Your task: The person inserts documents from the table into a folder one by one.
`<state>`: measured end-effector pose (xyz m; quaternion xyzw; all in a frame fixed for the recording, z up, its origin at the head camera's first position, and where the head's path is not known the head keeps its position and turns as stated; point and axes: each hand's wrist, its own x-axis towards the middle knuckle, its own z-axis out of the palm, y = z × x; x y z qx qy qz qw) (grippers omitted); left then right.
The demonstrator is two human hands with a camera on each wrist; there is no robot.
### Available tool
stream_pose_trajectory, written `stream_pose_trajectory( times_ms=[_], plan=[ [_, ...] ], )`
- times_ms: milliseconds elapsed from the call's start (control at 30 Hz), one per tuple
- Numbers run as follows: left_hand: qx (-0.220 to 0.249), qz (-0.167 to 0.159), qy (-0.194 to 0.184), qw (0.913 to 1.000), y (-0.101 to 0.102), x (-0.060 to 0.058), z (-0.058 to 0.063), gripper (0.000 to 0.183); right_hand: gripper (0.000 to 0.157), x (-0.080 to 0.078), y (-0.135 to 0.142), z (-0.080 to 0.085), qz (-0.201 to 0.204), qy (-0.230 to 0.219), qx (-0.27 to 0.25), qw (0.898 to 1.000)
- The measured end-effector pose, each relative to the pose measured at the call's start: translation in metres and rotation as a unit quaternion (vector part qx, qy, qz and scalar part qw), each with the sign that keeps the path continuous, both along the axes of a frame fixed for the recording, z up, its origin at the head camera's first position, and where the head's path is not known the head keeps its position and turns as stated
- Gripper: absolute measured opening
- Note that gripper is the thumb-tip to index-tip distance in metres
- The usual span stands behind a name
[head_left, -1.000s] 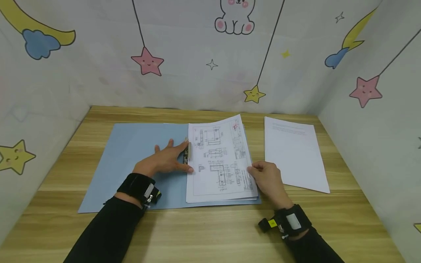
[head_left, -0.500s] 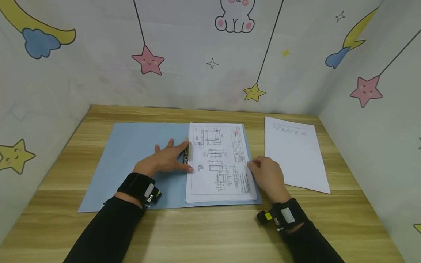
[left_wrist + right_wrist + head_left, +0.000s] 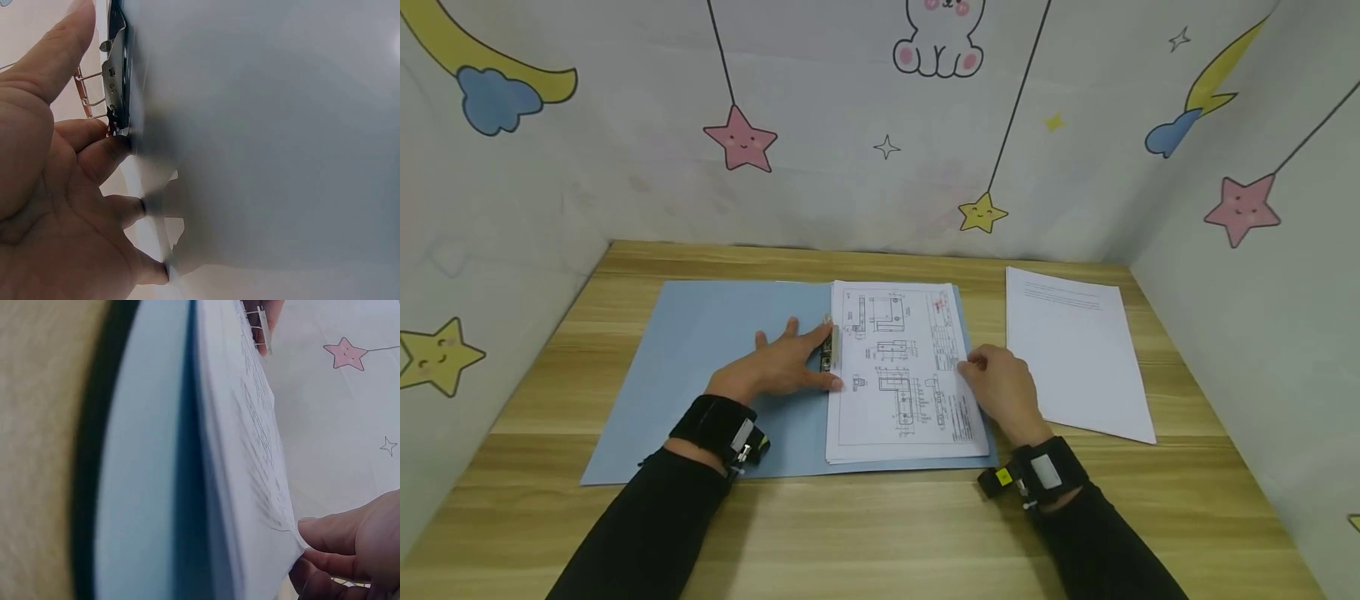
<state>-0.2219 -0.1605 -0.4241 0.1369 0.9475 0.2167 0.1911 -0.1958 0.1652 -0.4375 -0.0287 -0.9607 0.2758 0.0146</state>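
A blue ring-binder folder (image 3: 715, 317) lies spread flat, with a stack of technical drawing sheets (image 3: 865, 437) on its right side. My left hand (image 3: 778, 367) rests on the folder with fingers spread beside the metal ring mechanism (image 3: 827, 354); its thumb reaches the sheets' left edge. Rings stick out from the mechanism (image 3: 115, 87) in the left wrist view. At the stack's right edge, my right hand (image 3: 1003, 383) pinches the top drawing sheet (image 3: 265, 487) between thumb and fingers, bending its edge up a little in the right wrist view.
Another white paper stack (image 3: 1075, 358), with a few printed lines at its top, lies on the wooden table (image 3: 865, 533) to the right. White cloth walls (image 3: 820, 200) with cartoon prints enclose the table's back and sides.
The top drawing sheet, raised and skewed at its far right corner before, has come down in line with the stack. My right hand has shifted slightly forward and left; the left stays put.
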Motion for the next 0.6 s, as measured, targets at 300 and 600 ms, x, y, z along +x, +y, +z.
stream_pose_trajectory(
  times_ms=[300, 600],
  plan=[
    [0.004, 0.001, -0.004, 1.0000, -0.0016, -0.0017, 0.0007, 0.104, 0.015, -0.0045, 0.0015, 0.0011, -0.005, 0.005, -0.054, 0.999],
    [-0.001, 0.002, -0.007, 1.0000, -0.0022, -0.0028, 0.0005, 0.103, 0.014, -0.0103, 0.0050, 0.0023, -0.005, -0.020, -0.080, 0.997]
  ],
)
